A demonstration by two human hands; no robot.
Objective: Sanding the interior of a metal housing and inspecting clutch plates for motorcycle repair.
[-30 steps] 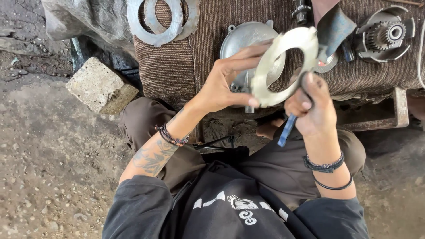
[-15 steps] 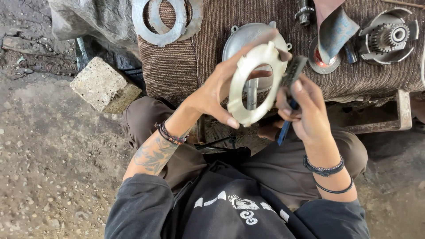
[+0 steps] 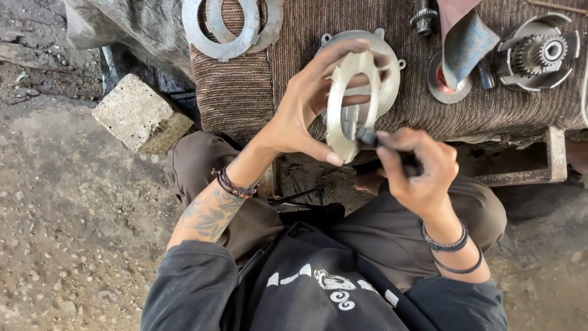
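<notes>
My left hand (image 3: 306, 110) holds a pale metal ring plate (image 3: 344, 104) turned nearly edge-on in front of me, thumb under its lower rim and fingers over the top. My right hand (image 3: 419, 168) is closed around a dark slim tool (image 3: 369, 136) whose tip touches the ring's inner edge. Both hands hover above my lap, just in front of a brown cloth-covered bench (image 3: 257, 79). Behind the ring a round grey metal cover (image 3: 392, 67) lies on the cloth.
On the bench lie two flat steel rings (image 3: 228, 30) at the back left, a geared hub (image 3: 539, 52) at the right, a strip of abrasive paper (image 3: 465, 49) over a small disc, and a bolt (image 3: 424, 17). A concrete block (image 3: 138, 116) sits on the dirt ground at left.
The ring has been turned from face-on to nearly edge-on and brought lower and left. My right hand has shifted down with the tool, now meeting the ring's inner edge.
</notes>
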